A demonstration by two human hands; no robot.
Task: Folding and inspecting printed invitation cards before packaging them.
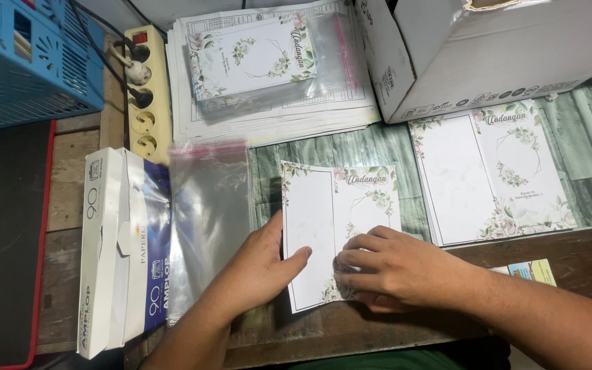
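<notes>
Head view: left hand point(258, 264) and right hand point(395, 267) both flat, pressing floral card point(323, 219) at desk point(378, 329) front edge; clear sleeves point(207, 212) just left.

Above card: bare tabletop point(340, 147) beyond the floral card point(340, 233), open.
Left of card: plastic sleeves point(207, 219), envelope box point(121, 250).
Right of card: flat card stack point(491, 171), cardboard box point(488, 48).

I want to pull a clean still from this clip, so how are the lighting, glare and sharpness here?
Head view: light is even and soft; the floral card under the left hand and right hand looks sharp. Head view: the clear plastic sleeves show mild whitish glare. Head view: the white cardboard box is brightest, nearly washed out at top; table edges bow slightly from the wide lens.
</notes>
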